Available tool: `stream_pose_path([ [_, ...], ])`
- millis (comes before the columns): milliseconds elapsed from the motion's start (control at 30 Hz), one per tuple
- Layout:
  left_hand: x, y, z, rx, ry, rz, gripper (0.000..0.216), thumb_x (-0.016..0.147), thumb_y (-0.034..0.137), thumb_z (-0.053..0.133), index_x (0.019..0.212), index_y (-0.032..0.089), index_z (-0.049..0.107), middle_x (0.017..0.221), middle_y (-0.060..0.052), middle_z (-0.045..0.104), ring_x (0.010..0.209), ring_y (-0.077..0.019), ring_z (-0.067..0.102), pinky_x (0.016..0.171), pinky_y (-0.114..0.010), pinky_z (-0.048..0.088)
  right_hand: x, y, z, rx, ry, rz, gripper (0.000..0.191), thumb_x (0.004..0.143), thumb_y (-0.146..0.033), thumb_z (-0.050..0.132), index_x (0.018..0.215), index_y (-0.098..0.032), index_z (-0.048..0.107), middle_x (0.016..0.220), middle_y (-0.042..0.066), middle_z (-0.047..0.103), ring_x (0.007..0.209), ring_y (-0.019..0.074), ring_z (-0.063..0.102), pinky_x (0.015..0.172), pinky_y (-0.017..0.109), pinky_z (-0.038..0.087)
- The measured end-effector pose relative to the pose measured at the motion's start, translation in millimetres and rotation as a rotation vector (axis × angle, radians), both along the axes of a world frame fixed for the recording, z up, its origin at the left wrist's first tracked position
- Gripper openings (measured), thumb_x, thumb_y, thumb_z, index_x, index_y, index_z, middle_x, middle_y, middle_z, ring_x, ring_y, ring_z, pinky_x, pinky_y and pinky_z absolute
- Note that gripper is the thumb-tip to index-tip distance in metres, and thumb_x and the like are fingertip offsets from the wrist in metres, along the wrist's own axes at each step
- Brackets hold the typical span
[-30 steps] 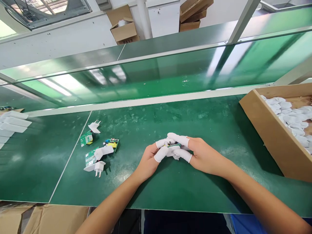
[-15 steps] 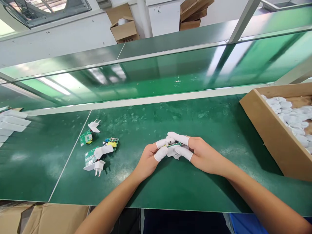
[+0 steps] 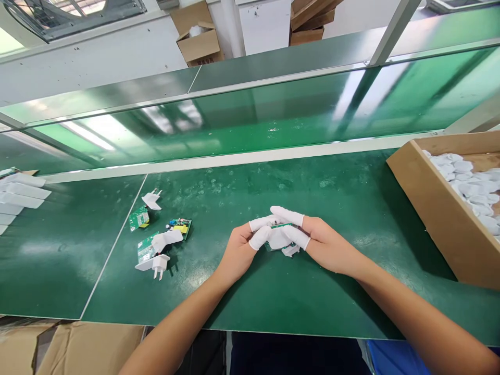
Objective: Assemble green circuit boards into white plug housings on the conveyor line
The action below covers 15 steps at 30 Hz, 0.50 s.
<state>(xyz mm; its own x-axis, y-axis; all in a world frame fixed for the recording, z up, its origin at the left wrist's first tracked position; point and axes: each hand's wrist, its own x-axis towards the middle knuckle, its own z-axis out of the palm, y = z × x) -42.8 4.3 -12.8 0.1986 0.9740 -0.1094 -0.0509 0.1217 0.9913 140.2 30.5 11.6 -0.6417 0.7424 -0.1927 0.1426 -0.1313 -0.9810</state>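
Both hands meet over the middle of the green table (image 3: 297,291), fingertips in white finger cots. My left hand (image 3: 239,252) and my right hand (image 3: 324,245) pinch together a small white plug part with a green circuit board (image 3: 280,238) between them. The part's metal pins point down toward the table near my right thumb. Most of the board is hidden by the fingers.
To the left lie several loose green circuit boards (image 3: 139,219) and white plug shells (image 3: 153,264). A cardboard box (image 3: 429,208) of white plastic caps stands at the right. White pieces are stacked at the far left edge (image 3: 19,195). A conveyor belt (image 3: 250,120) runs behind.
My hands stay together at the same spot; the fingers have shifted slightly on the part, now pressing it closer together. The view has tilted a little.
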Motion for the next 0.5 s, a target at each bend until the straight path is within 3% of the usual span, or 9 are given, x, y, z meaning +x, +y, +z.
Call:
stream_pose_path([
  [100,0.2,1.7,-0.9,-0.062,-0.018,0.109,0.03,0.081,0.036,0.059,0.105,0.02,0.068,0.103,-0.006,0.071,0.093,-0.0208,0.063,0.082,-0.029,0.048,-7.5,-5.4,-1.7,-0.015,-0.013,-0.068,0.069,0.084,-0.028,0.053,0.143,-0.025,0.018,0.096,0.003,0.061,0.072,0.0123,0.055,0.069,0.03,0.05],
  [200,0.3,2.2,0.2,-0.068,-0.02,0.134,0.029,0.081,0.034,0.059,0.105,0.02,0.068,0.102,-0.006,0.071,0.092,-0.0198,0.064,0.082,-0.028,0.049,-16.6,-12.0,-4.4,0.111,-0.193,-0.133,0.079,0.076,-0.027,0.063,0.143,-0.026,0.02,0.096,0.002,0.06,0.073,0.0138,0.057,0.073,0.032,0.05],
  [333,1.1,2.5,1.9,-0.047,-0.013,0.095,0.03,0.082,0.033,0.058,0.107,0.021,0.067,0.105,-0.006,0.07,0.094,-0.0203,0.064,0.083,-0.029,0.049,-20.3,-13.9,-9.6,0.227,-0.264,-0.167,0.063,0.081,-0.023,0.054,0.139,-0.027,0.031,0.088,0.002,0.059,0.068,0.0141,0.054,0.065,0.03,0.049],
  [500,1.0,3.3,2.9,-0.026,0.02,0.091,0.032,0.081,0.035,0.058,0.108,0.018,0.067,0.103,-0.008,0.07,0.093,-0.0217,0.064,0.083,-0.031,0.049,-12.1,-7.7,-12.1,0.202,-0.139,-0.077,0.057,0.084,-0.01,0.041,0.138,-0.026,0.031,0.072,-0.002,0.053,0.061,0.0124,0.05,0.059,0.026,0.047],
])
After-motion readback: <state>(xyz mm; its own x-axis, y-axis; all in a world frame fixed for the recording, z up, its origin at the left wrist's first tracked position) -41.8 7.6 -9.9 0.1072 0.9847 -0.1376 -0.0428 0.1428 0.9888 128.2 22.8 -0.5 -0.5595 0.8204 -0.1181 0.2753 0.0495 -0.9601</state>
